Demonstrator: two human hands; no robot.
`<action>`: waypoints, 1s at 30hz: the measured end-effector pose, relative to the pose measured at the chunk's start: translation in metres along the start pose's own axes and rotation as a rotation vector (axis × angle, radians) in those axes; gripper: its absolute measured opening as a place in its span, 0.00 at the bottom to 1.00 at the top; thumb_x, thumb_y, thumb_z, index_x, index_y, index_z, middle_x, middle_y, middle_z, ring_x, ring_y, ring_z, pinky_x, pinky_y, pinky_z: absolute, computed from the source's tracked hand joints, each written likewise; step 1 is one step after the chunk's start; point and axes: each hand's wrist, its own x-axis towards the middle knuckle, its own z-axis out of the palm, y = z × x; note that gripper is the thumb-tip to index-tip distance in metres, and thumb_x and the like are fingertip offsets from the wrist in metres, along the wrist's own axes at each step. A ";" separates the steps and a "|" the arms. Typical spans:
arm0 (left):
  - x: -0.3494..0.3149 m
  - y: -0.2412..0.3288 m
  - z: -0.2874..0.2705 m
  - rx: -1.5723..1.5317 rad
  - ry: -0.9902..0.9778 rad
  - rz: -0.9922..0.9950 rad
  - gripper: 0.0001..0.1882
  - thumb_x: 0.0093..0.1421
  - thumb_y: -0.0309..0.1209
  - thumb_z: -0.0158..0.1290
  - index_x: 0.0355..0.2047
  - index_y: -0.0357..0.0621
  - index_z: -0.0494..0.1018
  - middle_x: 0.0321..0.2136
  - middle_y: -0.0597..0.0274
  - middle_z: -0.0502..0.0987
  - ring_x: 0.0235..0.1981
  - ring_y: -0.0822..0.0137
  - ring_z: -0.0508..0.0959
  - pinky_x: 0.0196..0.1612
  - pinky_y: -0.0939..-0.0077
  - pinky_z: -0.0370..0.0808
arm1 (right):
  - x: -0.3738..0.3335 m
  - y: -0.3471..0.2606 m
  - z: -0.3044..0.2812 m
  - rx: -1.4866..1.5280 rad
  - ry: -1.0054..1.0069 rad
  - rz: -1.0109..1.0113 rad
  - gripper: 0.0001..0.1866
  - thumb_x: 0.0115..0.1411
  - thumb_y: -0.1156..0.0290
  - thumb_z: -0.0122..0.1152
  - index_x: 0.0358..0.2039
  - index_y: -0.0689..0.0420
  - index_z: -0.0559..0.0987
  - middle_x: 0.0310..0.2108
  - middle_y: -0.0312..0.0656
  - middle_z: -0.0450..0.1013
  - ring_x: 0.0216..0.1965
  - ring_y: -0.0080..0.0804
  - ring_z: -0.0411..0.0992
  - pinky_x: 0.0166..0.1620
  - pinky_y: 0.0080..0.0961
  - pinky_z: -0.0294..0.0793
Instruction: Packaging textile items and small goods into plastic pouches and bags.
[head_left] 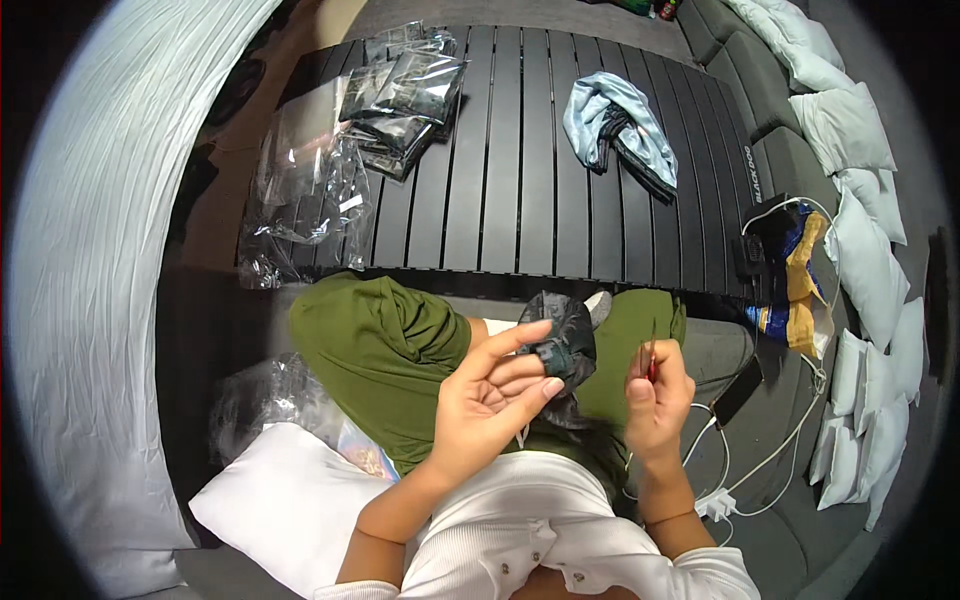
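Head: cloth (572, 350), L hand (497, 392) nr tbl edge (520, 268)

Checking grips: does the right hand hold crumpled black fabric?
No, the black fabric is at the left hand; the right hand grips a slender reddish tool.

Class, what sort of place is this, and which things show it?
Probably a living room or lounge: there is a grey sofa, a row of pale pillows along one side, and a black slatted table.
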 end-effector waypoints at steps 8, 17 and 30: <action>-0.002 -0.002 -0.004 0.021 -0.057 -0.012 0.20 0.54 0.14 0.48 0.49 0.31 0.63 0.41 0.52 0.71 0.42 0.72 0.73 0.47 0.84 0.68 | 0.003 -0.004 -0.001 0.005 -0.078 -0.043 0.22 0.54 0.51 0.53 0.25 0.60 0.65 0.14 0.32 0.58 0.15 0.18 0.56 0.19 0.17 0.55; -0.005 -0.007 0.001 0.338 0.027 0.209 0.23 0.51 0.14 0.50 0.48 0.34 0.62 0.40 0.55 0.73 0.40 0.72 0.75 0.43 0.83 0.71 | 0.003 -0.008 0.005 -0.185 -0.167 -0.164 0.20 0.48 0.57 0.62 0.21 0.61 0.67 0.11 0.36 0.61 0.11 0.27 0.60 0.17 0.19 0.59; -0.005 -0.013 -0.004 0.467 -0.004 0.337 0.23 0.50 0.11 0.50 0.45 0.37 0.58 0.38 0.58 0.69 0.39 0.70 0.75 0.41 0.82 0.72 | 0.007 -0.011 0.007 -0.281 -0.195 -0.189 0.19 0.51 0.57 0.59 0.20 0.60 0.66 0.10 0.38 0.60 0.10 0.32 0.60 0.17 0.23 0.59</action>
